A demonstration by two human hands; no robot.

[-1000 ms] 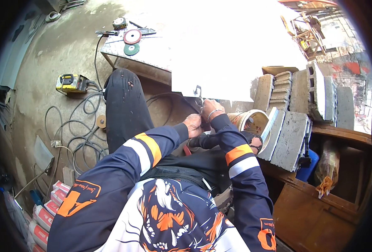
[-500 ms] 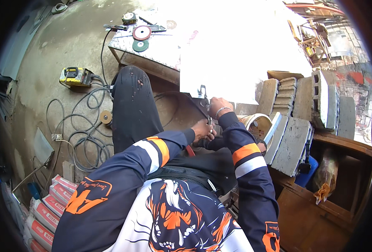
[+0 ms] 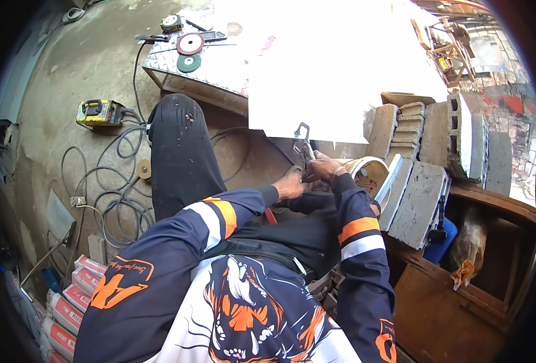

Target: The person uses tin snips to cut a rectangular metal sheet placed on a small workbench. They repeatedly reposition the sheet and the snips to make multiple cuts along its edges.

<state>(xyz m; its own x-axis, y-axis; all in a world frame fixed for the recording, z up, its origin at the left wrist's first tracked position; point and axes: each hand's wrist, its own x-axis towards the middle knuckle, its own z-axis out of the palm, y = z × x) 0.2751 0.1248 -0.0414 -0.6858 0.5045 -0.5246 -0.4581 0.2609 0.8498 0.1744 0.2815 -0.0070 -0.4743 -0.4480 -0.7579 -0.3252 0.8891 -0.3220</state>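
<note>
A metal locking clamp with a C-shaped jaw [image 3: 303, 132] points away from me at the near edge of a bright white sheet [image 3: 304, 78]. The jaw's tip overlaps that edge in view; whether it touches the sheet I cannot tell. My right hand [image 3: 325, 166] is closed around the clamp's handles from the right. Lower and to the left, my left hand [image 3: 290, 184] is closed at the handle end, its fingertips partly hidden. Both hands are above my right leg, which is bent under them.
A metal table [image 3: 219, 69] carries a reddish disc [image 3: 190, 43], a green disc [image 3: 189, 63] and a tape measure [image 3: 171, 23]. Concrete blocks [image 3: 422, 202] and a white bucket [image 3: 365, 166] stand right. A yellow-black machine [image 3: 100, 113] and coiled cables [image 3: 123, 209] lie left.
The clamp has turned, so its C-shaped jaw shows more fully, and it sits slightly right of before. My right hand has moved a little right and nearer to me. The view has shifted slightly.
</note>
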